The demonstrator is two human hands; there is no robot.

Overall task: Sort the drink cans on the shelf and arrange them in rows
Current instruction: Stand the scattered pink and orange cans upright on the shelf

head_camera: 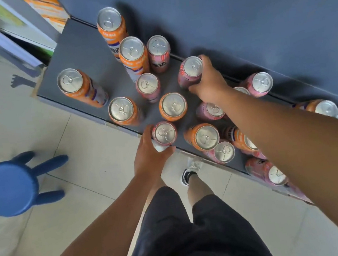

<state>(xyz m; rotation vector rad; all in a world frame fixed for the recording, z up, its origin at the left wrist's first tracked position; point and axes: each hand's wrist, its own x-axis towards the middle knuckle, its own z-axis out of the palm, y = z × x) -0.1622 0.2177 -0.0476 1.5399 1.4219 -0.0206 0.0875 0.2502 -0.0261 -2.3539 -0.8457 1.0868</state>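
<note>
Several orange cans and pink cans stand mixed on a dark grey shelf (81, 53). My left hand (148, 156) grips a pink can (164, 133) at the shelf's front edge. My right hand (209, 83) grips another pink can (191, 69) near the shelf's back wall. Orange cans (132, 51) stand in a loose line at the back left, with one orange can (69, 81) apart at the left end. Between my hands stand an orange can (172, 106) and a pink can (147, 85). My right forearm hides parts of more cans on the right.
A blue stool (8, 187) stands on the tiled floor at the left. The blue-grey back wall (234, 11) rises behind the shelf. My legs and one shoe (191, 170) are below the shelf's front edge. Boxes (44, 6) sit beyond the shelf's left end.
</note>
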